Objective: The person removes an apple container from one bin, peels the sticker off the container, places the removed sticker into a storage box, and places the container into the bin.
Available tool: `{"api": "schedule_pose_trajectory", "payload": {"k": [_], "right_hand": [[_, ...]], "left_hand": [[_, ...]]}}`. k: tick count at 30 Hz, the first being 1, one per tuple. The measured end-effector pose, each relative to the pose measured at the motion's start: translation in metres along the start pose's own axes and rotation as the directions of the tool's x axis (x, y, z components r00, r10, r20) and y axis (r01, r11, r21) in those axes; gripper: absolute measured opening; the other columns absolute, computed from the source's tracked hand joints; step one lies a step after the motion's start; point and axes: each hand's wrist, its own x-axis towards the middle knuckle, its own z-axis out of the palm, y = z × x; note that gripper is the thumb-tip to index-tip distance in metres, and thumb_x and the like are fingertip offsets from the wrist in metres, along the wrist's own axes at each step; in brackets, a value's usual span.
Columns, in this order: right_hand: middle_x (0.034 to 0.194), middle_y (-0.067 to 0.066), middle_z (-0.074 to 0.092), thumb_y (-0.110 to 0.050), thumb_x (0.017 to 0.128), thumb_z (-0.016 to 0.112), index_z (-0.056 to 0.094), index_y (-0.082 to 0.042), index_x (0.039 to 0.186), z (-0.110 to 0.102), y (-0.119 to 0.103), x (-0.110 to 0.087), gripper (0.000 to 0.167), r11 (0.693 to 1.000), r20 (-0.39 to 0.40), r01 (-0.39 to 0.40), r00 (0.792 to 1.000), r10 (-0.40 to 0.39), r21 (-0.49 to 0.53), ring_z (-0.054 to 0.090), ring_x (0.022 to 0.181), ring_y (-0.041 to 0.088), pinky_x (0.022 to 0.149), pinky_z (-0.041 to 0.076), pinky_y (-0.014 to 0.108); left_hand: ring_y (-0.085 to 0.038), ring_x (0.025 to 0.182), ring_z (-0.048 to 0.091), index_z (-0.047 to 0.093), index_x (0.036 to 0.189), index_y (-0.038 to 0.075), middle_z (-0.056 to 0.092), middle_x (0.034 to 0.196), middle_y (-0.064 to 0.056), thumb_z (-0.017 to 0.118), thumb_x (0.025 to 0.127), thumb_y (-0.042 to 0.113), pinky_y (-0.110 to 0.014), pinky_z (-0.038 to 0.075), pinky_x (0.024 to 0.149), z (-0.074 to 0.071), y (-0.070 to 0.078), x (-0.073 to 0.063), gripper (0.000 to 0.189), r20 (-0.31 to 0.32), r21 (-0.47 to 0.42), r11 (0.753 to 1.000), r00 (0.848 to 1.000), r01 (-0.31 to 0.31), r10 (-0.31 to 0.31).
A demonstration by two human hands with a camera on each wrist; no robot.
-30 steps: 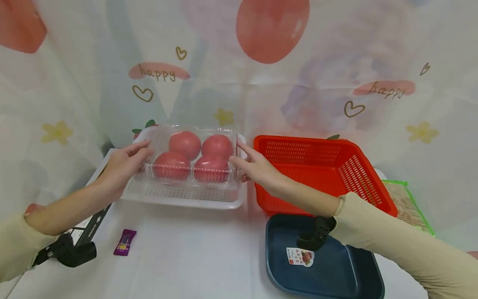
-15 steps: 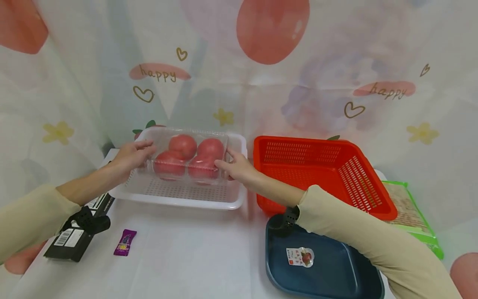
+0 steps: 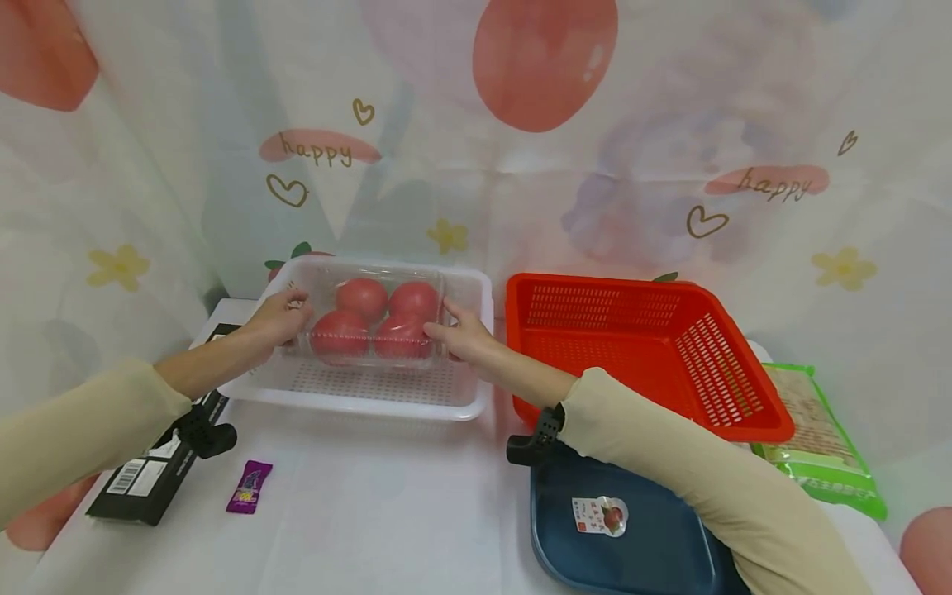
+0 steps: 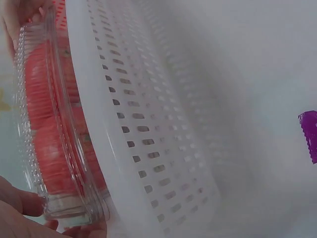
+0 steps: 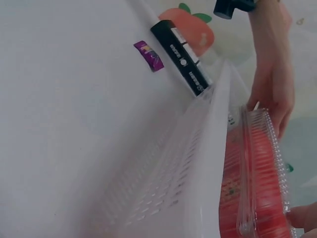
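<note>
A clear plastic clamshell box (image 3: 375, 340) with several tomatoes (image 3: 362, 299) inside is held over the white basket (image 3: 357, 405). My left hand (image 3: 281, 321) grips its left end; in the left wrist view, the thumb (image 4: 27, 202) lies at the side and fingertips show under the box. At the other end, my right hand (image 3: 464, 335) holds the box between thumb and fingers. Both wrist views show the box standing partly above the basket's rim (image 5: 210, 148). Whether its underside touches the basket floor is hidden.
A red basket (image 3: 617, 347) stands to the right, with a dark blue tray (image 3: 632, 554) in front of it. A green-edged packet (image 3: 825, 454) lies at far right. On the left are a black box (image 3: 159, 479) and a small purple wrapper (image 3: 249, 487).
The tomato box has moved left and slightly lower over the white basket, both hands going with it. The left fingers have curled further round its end.
</note>
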Motion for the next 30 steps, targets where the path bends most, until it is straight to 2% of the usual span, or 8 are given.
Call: {"api": "schedule_pose_trajectory", "payload": {"k": [4,9,14,16,18,22,26,30], "right_hand": [[0.089,0.003,0.048,-0.022,0.096,0.059,0.02,-0.02,0.156,0.002,0.002,0.0,0.072,1.0,-0.007,0.004,1.0,-0.004,-0.008,0.042,0.07,0.016,0.07,0.043,0.028],[0.088,0.004,0.049,-0.023,0.096,0.059,0.02,-0.02,0.156,0.007,0.004,-0.003,0.072,0.999,-0.001,-0.008,1.0,0.008,-0.031,0.038,0.062,0.014,0.061,0.038,0.026],[0.114,0.009,0.057,-0.024,0.096,0.059,0.022,-0.022,0.155,0.01,0.008,-0.008,0.069,0.999,0.027,-0.038,0.999,0.039,-0.023,0.043,0.07,0.018,0.066,0.043,0.027],[0.128,0.009,0.055,-0.022,0.097,0.058,0.024,-0.022,0.155,0.01,0.009,-0.009,0.067,0.999,0.036,-0.036,0.999,0.037,-0.016,0.048,0.08,0.018,0.073,0.046,0.029],[0.129,0.01,0.054,-0.021,0.097,0.056,0.024,-0.021,0.155,0.01,0.009,-0.009,0.066,0.999,0.044,-0.036,0.998,0.036,-0.005,0.051,0.085,0.02,0.078,0.048,0.031],[0.155,0.012,0.036,-0.019,0.098,0.054,0.018,-0.018,0.156,0.012,0.011,-0.008,0.068,0.998,0.036,-0.019,0.999,0.021,-0.058,0.045,0.128,0.031,0.106,0.044,0.049],[0.159,0.014,0.028,-0.019,0.1,0.051,0.008,-0.017,0.157,0.016,0.015,-0.006,0.072,0.984,0.038,0.037,0.999,-0.031,-0.173,0.036,0.141,0.034,0.116,0.031,0.054],[0.155,0.017,0.036,-0.02,0.101,0.048,0.002,-0.017,0.157,0.019,0.018,-0.005,0.073,0.97,0.05,0.064,0.997,-0.054,-0.235,0.042,0.135,0.034,0.117,0.029,0.054]], "left_hand": [[-0.037,0.125,0.041,0.016,0.152,-0.004,0.029,0.15,-0.032,0.031,0.102,0.02,-0.045,0.047,0.097,0.0,-0.001,0.001,0.057,-0.007,0.015,1.0,1.0,-0.003,0.004],[-0.042,0.13,0.038,0.012,0.152,-0.004,0.025,0.152,-0.032,0.031,0.104,0.02,-0.057,0.038,0.109,0.001,-0.004,0.0,0.057,0.018,0.029,0.999,0.999,0.026,-0.027],[-0.039,0.119,0.041,0.016,0.15,-0.006,0.029,0.147,-0.033,0.032,0.103,0.02,-0.051,0.047,0.1,-0.002,-0.009,0.0,0.056,0.074,0.078,0.996,0.996,0.04,-0.045],[-0.038,0.118,0.042,0.015,0.149,-0.007,0.029,0.146,-0.033,0.033,0.102,0.02,-0.046,0.05,0.094,-0.003,-0.01,0.0,0.056,0.098,0.093,0.995,0.994,0.038,-0.047],[-0.038,0.117,0.042,0.015,0.149,-0.007,0.029,0.145,-0.033,0.033,0.102,0.019,-0.043,0.051,0.09,-0.003,-0.01,0.001,0.056,0.111,0.099,0.994,0.993,0.036,-0.047],[-0.038,0.115,0.043,0.013,0.148,-0.007,0.03,0.144,-0.033,0.034,0.102,0.018,-0.041,0.053,0.087,0.0,-0.013,0.004,0.057,0.117,0.097,0.995,0.992,0.034,-0.046],[-0.04,0.119,0.044,0.011,0.148,-0.006,0.029,0.143,-0.034,0.034,0.102,0.018,-0.046,0.053,0.091,0.001,-0.016,0.004,0.057,0.134,0.103,0.995,0.99,0.018,-0.032],[-0.042,0.123,0.043,0.01,0.148,-0.006,0.028,0.144,-0.034,0.033,0.103,0.017,-0.052,0.05,0.096,0.0,-0.017,0.001,0.055,0.143,0.101,0.995,0.99,0.008,-0.022]]}}
